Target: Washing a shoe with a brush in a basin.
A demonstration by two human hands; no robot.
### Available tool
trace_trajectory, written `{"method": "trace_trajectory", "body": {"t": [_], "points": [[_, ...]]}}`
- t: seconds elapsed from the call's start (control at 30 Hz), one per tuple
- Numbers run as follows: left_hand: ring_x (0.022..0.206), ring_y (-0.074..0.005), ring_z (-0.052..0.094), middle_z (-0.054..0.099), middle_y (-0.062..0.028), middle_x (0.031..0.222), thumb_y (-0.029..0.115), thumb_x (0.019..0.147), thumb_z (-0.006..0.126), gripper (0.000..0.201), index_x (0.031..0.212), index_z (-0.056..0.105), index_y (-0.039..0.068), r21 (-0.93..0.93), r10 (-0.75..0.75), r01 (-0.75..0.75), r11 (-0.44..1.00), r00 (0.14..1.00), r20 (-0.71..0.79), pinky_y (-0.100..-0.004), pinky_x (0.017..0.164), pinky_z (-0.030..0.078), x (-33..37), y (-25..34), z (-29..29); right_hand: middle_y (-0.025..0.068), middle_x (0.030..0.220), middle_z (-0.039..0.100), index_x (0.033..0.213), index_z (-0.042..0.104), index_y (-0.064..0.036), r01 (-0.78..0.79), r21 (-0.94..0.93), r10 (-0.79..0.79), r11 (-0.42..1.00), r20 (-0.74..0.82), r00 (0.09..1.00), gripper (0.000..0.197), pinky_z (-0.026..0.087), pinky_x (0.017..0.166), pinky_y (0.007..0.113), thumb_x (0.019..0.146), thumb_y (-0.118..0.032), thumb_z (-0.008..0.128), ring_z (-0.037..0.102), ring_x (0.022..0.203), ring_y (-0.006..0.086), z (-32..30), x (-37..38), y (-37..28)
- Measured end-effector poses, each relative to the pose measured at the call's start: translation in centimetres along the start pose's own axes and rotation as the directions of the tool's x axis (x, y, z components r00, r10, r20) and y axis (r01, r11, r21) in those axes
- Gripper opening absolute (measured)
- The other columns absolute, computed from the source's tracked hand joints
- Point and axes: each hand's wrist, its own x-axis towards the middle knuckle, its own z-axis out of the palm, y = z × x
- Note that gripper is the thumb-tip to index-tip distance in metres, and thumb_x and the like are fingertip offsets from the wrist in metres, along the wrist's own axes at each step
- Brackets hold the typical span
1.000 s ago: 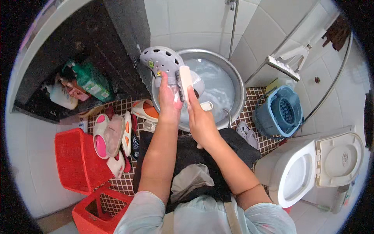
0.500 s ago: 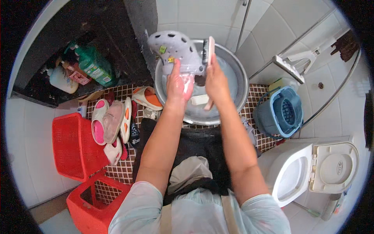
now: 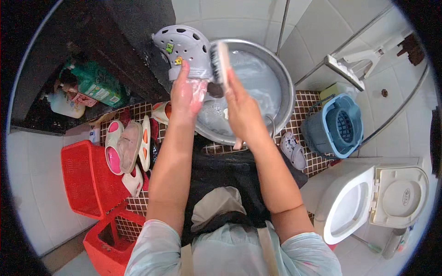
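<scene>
Grips a lavender clog (image 3: 195,57) by its heel end in the left hand (image 3: 184,94) at 11 o'clock, toe pointing away, with thumb raised against the strap, other fingers partly hidden and palm sudsy. Wraps the right hand (image 3: 241,108) around the handle of a pale brush (image 3: 224,60) at 12 o'clock, bristles facing the clog, too blurred to tell contact. Has a metal basin (image 3: 288,83) of cloudy water at 1 o'clock. Takes in a second clog (image 3: 293,151) and a blue bucket (image 3: 317,133) at 3, a toilet (image 3: 327,216) at 4, a red basket (image 3: 80,179) and slippers (image 3: 130,143) towards 9.
</scene>
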Motion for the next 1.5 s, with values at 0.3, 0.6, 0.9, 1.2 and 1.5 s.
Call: {"method": "trace_trajectory", "body": {"t": [0.3,0.6,0.9,1.2,1.5], "points": [[0.099,-0.0244,0.06,0.06,-0.0107,0.112,0.031,0.093,0.051,0.039,0.121,0.049,0.004,0.071,-0.038,0.038,0.997,0.999,0.008,-0.0376,0.085,0.049,1.9,-1.7,1.0,0.0302,0.077,0.059,0.14,0.03,-0.0112,0.073,0.14,-0.064,0.988,-0.065,0.996,0.047,0.044,0.064,0.05,0.095,-0.019,0.037,0.058,0.075,0.0486,0.1,2.6,3.4],[0.106,-0.0271,0.055,0.056,-0.014,0.118,0.035,0.095,0.045,0.045,0.124,0.047,0.001,-0.091,-0.076,0.067,0.994,0.992,-0.1,-0.0412,0.094,0.043,3.8,-2.8,-0.3,0.0288,0.084,0.06,0.14,0.031,-0.008,0.087,-0.202,-0.077,0.975,0.058,0.995,0.046,0.045,0.06,0.046,0.095,-0.017,0.038,0.059,0.066,0.0441,3.9,3.2,5.0],[0.102,-0.0247,0.057,0.058,-0.0132,0.114,0.044,0.092,0.047,0.051,0.122,0.05,0.002,-0.16,-0.291,0.307,0.938,0.95,0.111,-0.0378,0.089,0.047,4.3,-3.8,-4.1,0.0306,0.078,0.058,0.144,0.021,-0.0178,0.103,-0.12,-0.099,0.987,0.036,0.994,0.051,0.048,0.06,0.045,0.096,-0.02,0.036,0.063,0.07,0.0423,3.6,2.9,2.7],[0.098,-0.0254,0.06,0.059,-0.0134,0.113,0.034,0.095,0.047,0.045,0.121,0.049,-0.002,-0.243,0.015,-0.039,0.969,0.995,-0.097,-0.0395,0.088,0.048,1.1,-3.1,1.3,0.0347,0.095,0.058,0.144,0.021,-0.0168,-0.122,0.003,0.122,0.992,0.042,0.992,0.051,0.047,0.078,0.04,0.096,-0.017,0.037,0.059,0.091,0.0445,1.1,3.4,3.1],[0.109,-0.0262,0.055,0.055,-0.013,0.122,0.033,0.095,0.045,0.046,0.126,0.044,-0.001,-0.218,0.014,-0.018,0.976,1.0,-0.022,-0.0391,0.096,0.042,1.2,-3.1,0.3,0.0313,0.101,0.059,0.143,0.026,-0.0123,-0.159,0.078,0.162,0.984,-0.03,0.986,0.048,0.047,0.078,0.039,0.096,-0.015,0.036,0.061,0.092,0.0426,-0.1,3.3,1.1]]}}
